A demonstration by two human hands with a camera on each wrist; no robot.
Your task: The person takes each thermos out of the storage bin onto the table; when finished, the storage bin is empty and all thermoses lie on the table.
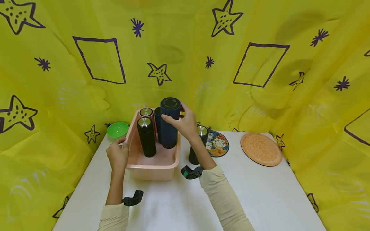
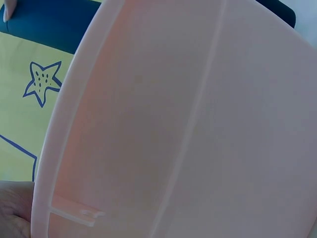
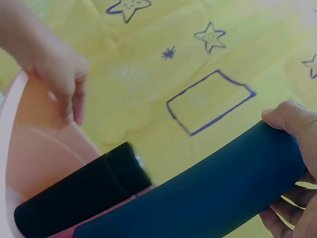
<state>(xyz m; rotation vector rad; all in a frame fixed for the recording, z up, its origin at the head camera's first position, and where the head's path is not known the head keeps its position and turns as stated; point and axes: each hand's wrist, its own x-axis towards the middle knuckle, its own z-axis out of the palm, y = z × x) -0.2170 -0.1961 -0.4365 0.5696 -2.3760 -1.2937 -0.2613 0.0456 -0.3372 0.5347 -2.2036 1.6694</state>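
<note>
Flask (image 1: pixel 169 123), tall, dark blue, matte, with a black lid, was grasped near its top by the right hand (image 1: pixel 185 123) and stood upright in the pink tub's (image 1: pixel 153 166) far right. The tub's left rim was gripped by the left hand (image 1: pixel 118 156).

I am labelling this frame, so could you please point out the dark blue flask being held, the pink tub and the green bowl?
dark blue flask (image 1: pixel 169 128): head view, middle of its body.
pink tub (image 1: pixel 151 170): head view, near front wall.
green bowl (image 1: pixel 117 129): head view, inside of the bowl.
</note>
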